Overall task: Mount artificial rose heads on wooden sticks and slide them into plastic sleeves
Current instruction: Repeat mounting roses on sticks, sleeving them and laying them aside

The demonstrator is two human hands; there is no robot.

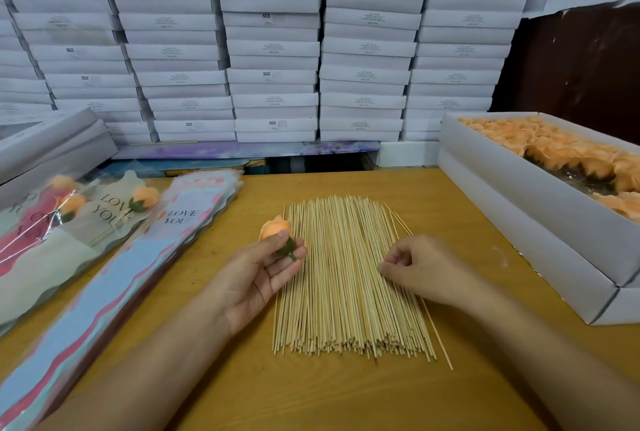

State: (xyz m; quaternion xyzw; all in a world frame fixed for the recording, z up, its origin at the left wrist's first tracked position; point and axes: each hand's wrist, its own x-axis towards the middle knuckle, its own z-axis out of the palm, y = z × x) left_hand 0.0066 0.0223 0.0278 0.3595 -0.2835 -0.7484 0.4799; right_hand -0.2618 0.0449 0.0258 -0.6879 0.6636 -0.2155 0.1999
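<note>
1. A wide bundle of wooden sticks (349,278) is laid flat on the yellow-brown table (450,222) and serves as the landmark here.
2. At the left edge of the bundle, near its far end, an orange rose head (275,230) with a green base is pinched between the thumb and fingers of the left hand (263,274); the palm is turned upward.
3. Over the right side of the bundle the right hand (415,266) is held with its fingers curled, the fingertips (384,266) touching the sticks; whether a single stick is actually pinched cannot be told.
4. One loose stick (438,333) is seen lying slanted just right of the bundle.
5. To the left of the bundle a stack of empty plastic sleeves (114,278) printed "LOVE YOU" is laid; further left, finished sleeved roses (65,222) are piled.
6. To the right of the bundle an open white box (512,195) filled with orange rose heads (540,146) is placed.
7. Beyond the bundle, stacked white boxes (273,49) are ranged in a wall.
</note>
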